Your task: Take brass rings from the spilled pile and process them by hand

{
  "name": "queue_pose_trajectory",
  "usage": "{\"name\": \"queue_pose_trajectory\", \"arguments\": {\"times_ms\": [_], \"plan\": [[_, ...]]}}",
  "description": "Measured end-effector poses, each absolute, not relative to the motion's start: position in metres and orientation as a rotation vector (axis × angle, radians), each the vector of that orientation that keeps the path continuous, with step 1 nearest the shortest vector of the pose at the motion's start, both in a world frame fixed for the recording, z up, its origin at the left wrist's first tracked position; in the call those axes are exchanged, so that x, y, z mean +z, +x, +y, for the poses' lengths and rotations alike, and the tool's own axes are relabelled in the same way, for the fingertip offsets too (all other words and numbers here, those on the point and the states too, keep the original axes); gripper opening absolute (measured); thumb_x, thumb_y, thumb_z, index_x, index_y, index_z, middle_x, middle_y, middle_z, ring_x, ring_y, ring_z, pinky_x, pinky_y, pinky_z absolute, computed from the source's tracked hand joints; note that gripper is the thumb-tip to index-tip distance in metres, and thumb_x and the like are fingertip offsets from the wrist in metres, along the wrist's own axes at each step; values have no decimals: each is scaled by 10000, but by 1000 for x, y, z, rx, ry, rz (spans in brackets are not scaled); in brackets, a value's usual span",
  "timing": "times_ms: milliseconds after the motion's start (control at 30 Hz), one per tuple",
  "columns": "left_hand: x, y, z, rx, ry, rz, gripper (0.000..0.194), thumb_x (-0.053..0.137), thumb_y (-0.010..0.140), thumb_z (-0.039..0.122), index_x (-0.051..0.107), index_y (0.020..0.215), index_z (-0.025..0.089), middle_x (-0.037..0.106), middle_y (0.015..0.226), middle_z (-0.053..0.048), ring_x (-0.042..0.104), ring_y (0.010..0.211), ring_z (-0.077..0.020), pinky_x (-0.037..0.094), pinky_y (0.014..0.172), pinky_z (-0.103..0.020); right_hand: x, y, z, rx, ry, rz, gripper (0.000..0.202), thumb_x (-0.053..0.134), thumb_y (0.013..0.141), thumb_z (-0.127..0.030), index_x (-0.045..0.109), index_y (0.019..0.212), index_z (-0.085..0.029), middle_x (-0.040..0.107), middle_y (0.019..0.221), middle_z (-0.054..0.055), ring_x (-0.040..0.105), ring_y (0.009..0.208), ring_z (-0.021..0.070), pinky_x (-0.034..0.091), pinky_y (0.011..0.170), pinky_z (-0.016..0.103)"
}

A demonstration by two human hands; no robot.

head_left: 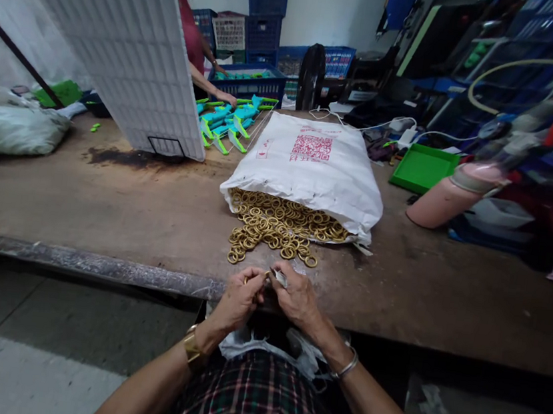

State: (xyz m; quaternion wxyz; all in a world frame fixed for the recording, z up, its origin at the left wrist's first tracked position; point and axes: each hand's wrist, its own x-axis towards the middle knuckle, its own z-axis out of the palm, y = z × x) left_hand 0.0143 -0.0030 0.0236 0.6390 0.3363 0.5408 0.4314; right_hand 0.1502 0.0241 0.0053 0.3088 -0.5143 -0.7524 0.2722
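A white sack [312, 164] with red print lies on the brown table, its mouth facing me. Brass-coloured rings [273, 230] fill the opening and spill onto the tabletop. Just in front of the spilled rings, my left hand [241, 295] pinches a brass ring near the table's front edge. My right hand [298, 297] is closed on a small object with a dark tip and a pale part; its exact kind is unclear. The tip meets the ring between my two hands.
The brown table [154, 219] bears a ribbed white panel [143, 63], green and turquoise parts [231, 124], a green tray [425, 168] and a pink bottle [452, 195]. Pale bags [9, 120] lie at the left. Behind the panel, another person's hand [225, 98] reaches over the parts.
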Motion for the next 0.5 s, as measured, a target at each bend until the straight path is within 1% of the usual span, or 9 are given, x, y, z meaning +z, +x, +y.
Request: {"name": "queue_pose_trajectory", "arguments": {"times_ms": [100, 267, 367, 500], "plan": [[24, 19, -3, 1010, 953, 1356, 290, 589, 712, 433, 569, 754, 147, 469, 487, 59, 352, 406, -50, 248, 419, -178, 8, 150, 24, 947, -1332, -1775, 176, 423, 824, -328, 536, 791, -197, 543, 627, -20, 490, 573, 116, 352, 547, 209], [27, 29, -5, 1052, 1184, 1401, 220, 542, 758, 365, 573, 719, 151, 460, 520, 53, 381, 461, -67, 296, 464, -188, 11, 154, 23, 1238, -1338, -1510, 264, 419, 809, -386, 472, 631, -198, 440, 503, -53, 412, 495, 98, 334, 505, 208], [29, 34, -6, 1030, 1242, 1380, 202, 532, 767, 338, 584, 730, 146, 473, 535, 45, 395, 475, -70, 308, 475, -189, 11, 157, 23, 1311, -1338, -1428, 288, 407, 800, -392, 458, 591, -200, 414, 474, -59, 389, 471, 93, 315, 485, 209], [33, 37, -6, 952, 1148, 1313, 200, 535, 771, 344, 565, 758, 147, 501, 556, 40, 416, 474, -64, 322, 480, -183, 9, 159, 23, 1250, -1360, -1421, 240, 450, 757, -370, 463, 595, -194, 443, 512, -53, 387, 497, 88, 306, 488, 205]]}}
